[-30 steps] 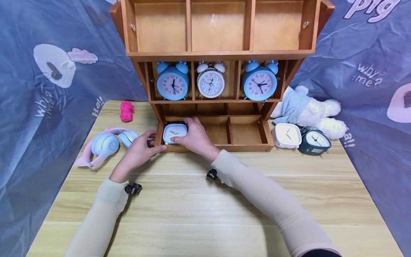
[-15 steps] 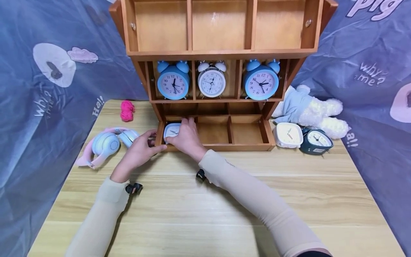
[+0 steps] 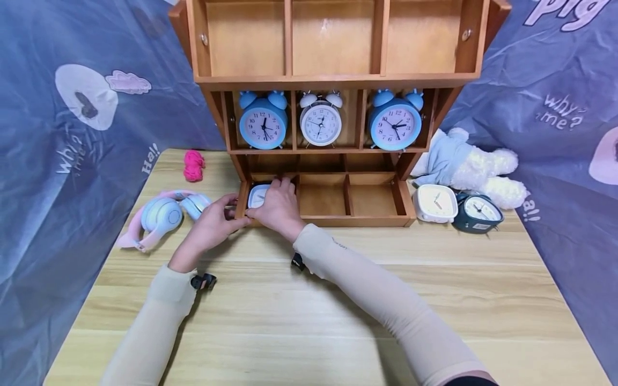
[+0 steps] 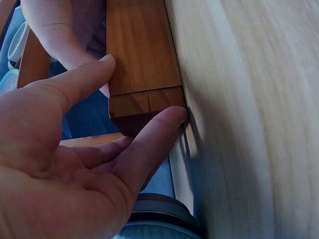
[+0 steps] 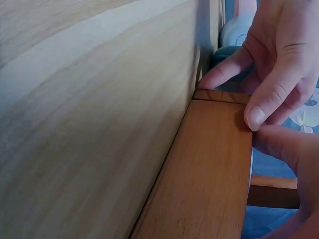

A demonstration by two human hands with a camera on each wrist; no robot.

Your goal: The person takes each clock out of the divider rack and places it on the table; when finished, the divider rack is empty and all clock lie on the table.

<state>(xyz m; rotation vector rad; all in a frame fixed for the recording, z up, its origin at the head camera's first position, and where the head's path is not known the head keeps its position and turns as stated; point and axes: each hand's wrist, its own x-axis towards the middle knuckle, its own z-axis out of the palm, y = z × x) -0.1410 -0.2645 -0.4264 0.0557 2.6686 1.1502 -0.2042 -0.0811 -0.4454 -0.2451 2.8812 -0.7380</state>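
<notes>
A small square alarm clock with a pale blue-white face (image 3: 257, 195) lies in the left compartment of the lowest tier of the wooden shelf (image 3: 333, 221). My right hand (image 3: 278, 206) reaches over that tier and holds the clock, covering its right part. The thumb is at the front board, near the left thumb. My left hand (image 3: 210, 227) grips the shelf's front left corner. In the left wrist view, the left thumb (image 4: 84, 82) rests on the front board's edge, with the fingers against its end. In the right wrist view, the front board (image 5: 204, 164) hides the clock.
Three twin-bell clocks, including a white one (image 3: 321, 124), stand in the middle tier. Right of the shelf are a white square clock (image 3: 436, 202), a dark green clock (image 3: 478, 212) and a plush toy (image 3: 475, 161). Headphones (image 3: 161, 214) and a pink bundle (image 3: 193, 165) lie left.
My right hand has shifted left over the small clock, covering more of its face, and its thumb has come down to the front board. The left hand keeps its grip on the corner.
</notes>
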